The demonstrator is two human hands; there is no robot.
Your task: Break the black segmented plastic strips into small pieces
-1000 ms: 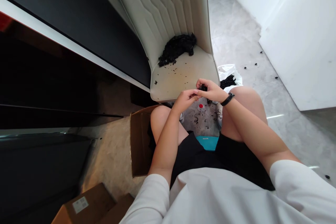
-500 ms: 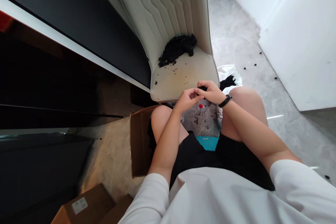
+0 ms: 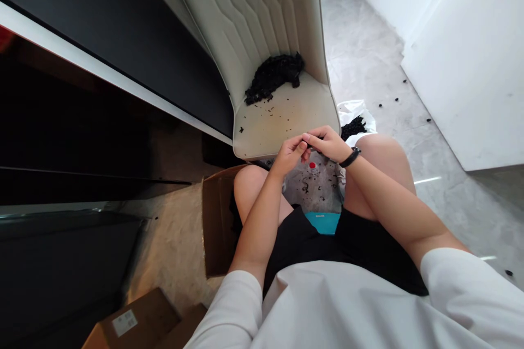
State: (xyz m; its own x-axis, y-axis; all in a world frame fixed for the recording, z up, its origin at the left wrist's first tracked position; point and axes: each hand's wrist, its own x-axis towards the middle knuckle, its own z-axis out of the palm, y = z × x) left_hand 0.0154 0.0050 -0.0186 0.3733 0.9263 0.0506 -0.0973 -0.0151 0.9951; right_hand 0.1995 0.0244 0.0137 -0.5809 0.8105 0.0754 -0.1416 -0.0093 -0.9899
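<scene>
My left hand point(image 3: 290, 155) and my right hand point(image 3: 331, 143) meet over the front edge of the chair seat, between my knees. Both have fingers closed round a small black piece point(image 3: 314, 145), mostly hidden by the fingers; its exact kind does not show. Just beyond them, a heap of black scraps point(image 3: 275, 77) lies at the back of the pale padded chair point(image 3: 303, 106), with small shreds strewn over the seat. Right of my right hand stands a white plastic bag point(image 3: 363, 110) holding many black pieces point(image 3: 354, 127).
Below my hands, a bottle with a red cap point(image 3: 312, 166) stands on the floor among black shavings. A blue seat edge point(image 3: 325, 222) shows between my thighs. An open cardboard box point(image 3: 215, 229) sits beside my left leg. Several small black pieces point(image 3: 396, 99) dot the floor at right.
The fingers of both hands have shifted round the black piece, and my left fingers have curled in more. Less of the piece shows now. The view has moved slightly.
</scene>
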